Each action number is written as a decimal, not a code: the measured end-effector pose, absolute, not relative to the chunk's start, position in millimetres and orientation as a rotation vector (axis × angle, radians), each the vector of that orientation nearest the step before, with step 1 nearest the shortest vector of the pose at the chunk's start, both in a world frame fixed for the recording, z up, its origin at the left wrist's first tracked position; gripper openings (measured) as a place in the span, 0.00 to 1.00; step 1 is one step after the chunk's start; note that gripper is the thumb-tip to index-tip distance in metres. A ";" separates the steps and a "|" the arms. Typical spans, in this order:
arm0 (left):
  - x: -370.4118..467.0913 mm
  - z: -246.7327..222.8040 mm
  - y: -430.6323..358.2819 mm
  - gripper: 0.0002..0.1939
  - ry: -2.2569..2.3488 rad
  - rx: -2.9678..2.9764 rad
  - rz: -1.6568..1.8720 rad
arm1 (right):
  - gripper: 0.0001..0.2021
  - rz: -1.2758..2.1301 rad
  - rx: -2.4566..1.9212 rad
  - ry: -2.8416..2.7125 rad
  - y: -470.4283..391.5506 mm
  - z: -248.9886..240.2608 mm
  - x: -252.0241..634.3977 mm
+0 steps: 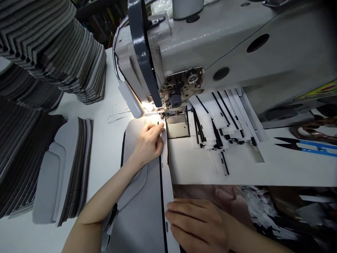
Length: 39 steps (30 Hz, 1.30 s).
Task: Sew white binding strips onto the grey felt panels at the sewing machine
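A grey mesh fabric panel lies on the sewing table, with a white strip and a thin black band along its right edge. The panel's far end reaches the presser foot of the sewing machine. My left hand is on the panel just in front of the foot, fingers curled and pinching the edge by the white strip. Nearer to me, my right hand rests its outstretched fingers on the same strip; its thumb is hidden.
Tall stacks of grey panels stand on the left, with a smaller pile nearer. White strips with black bands lie right of the needle. Blue-handled thread snips lie far right. A lit lamp hangs by the needle.
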<state>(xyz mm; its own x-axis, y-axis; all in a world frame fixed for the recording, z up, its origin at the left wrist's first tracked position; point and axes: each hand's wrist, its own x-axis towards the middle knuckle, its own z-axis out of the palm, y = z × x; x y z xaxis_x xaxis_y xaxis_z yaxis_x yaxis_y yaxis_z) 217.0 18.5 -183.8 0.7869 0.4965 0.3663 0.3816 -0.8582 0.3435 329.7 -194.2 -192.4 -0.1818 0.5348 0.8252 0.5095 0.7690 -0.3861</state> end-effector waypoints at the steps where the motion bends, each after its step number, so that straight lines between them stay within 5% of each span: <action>1: 216.8 -183.7 18.0 0.19 0.683 2.736 0.655 | 0.09 0.051 -0.812 -1.823 -195.9 -192.3 331.1; 8: 215.3 -185.0 18.5 0.19 0.591 2.786 0.622 | 0.07 0.256 -1.158 -1.808 -186.1 -175.6 331.6; 12: 217.0 -183.4 18.0 0.18 0.572 2.845 0.587 | 0.34 0.657 -1.754 -1.689 -170.4 -174.3 322.7; 14: 218.1 -181.8 17.1 0.17 0.569 2.871 0.568 | 0.40 0.849 -1.765 -1.672 -167.1 -179.4 317.7; 23: 221.5 -178.8 16.6 0.14 0.564 2.901 0.500 | 0.36 1.275 -1.710 -1.511 -162.8 -183.0 324.4; 39: 229.0 -180.8 30.1 0.09 0.589 2.900 0.604 | 0.35 1.222 -1.822 -1.561 -137.2 -183.2 330.0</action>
<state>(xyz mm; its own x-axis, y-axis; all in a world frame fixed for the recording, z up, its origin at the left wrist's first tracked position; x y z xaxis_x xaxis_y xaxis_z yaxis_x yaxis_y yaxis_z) 229.0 30.1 -180.8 0.8446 0.3973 0.3589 0.3490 -0.9169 0.1936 330.0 -137.2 -183.2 -0.0309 0.9427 -0.3323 0.5488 -0.2619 -0.7939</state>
